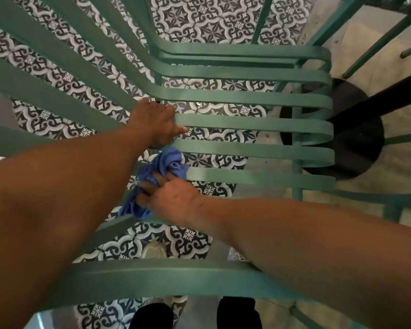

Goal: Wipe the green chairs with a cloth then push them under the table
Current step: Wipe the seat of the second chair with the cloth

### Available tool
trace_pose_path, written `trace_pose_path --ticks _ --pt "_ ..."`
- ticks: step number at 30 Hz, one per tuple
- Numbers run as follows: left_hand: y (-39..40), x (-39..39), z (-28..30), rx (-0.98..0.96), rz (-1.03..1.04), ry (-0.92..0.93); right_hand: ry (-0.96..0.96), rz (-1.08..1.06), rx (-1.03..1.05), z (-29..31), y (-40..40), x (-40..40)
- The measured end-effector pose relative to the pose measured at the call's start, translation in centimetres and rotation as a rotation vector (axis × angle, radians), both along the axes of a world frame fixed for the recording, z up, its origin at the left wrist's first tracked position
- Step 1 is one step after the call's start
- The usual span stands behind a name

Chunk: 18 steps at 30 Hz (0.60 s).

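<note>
Blue crumpled cloth (pixel 159 176) sits bunched under my right hand (pixel 173 200), fingers curled onto it against a slat of the green slatted metal chair (pixel 247 125). My left hand (pixel 156 123) wraps closed around a seat slat. Patterned grey-and-white floor tiles (pixel 199 17) show below, beside a black round table base (pixel 356 148).

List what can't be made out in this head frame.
- Table top: cut off by the top-right edge; only the black base shows.
- Left hand fingertips: curled under a slat of the green chair.
- Blue cloth: partly covered by the right hand.
- Other chairs: cropped at right.
</note>
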State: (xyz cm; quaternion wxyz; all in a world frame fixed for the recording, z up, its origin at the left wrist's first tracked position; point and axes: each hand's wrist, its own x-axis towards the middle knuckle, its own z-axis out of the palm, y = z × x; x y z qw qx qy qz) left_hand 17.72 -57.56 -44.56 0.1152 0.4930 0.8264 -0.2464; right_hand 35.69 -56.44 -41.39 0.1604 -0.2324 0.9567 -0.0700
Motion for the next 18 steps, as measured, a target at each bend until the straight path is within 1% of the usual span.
trace_pose_path --ticks 3,8,10,12,15,16,18 --pt "-0.3 0.1 0.4 0.005 0.002 0.009 -0.053 0.036 0.126 0.5 2.8 2.7" --pt "-0.1 0.5 0.7 0.003 0.053 -0.039 -0.231 -0.071 0.216 2.2 9.8 8.9" --pt "-0.1 0.5 0.6 0.014 0.063 -0.045 -0.221 -0.113 0.256 2.6 9.7 9.0" --pt "0.0 0.6 0.7 0.005 0.054 -0.04 -0.197 -0.104 0.224 2.4 6.6 6.9" --pt "0.0 0.6 0.4 0.011 0.039 -0.023 -0.133 0.008 0.094 1.0 0.9 2.7" --pt "0.0 0.5 0.4 0.015 0.028 -0.01 -0.094 0.037 0.07 0.5 0.6 2.1" --pt "0.0 0.7 0.4 0.028 0.014 -0.016 -0.044 0.163 0.058 0.4 3.4 3.6"
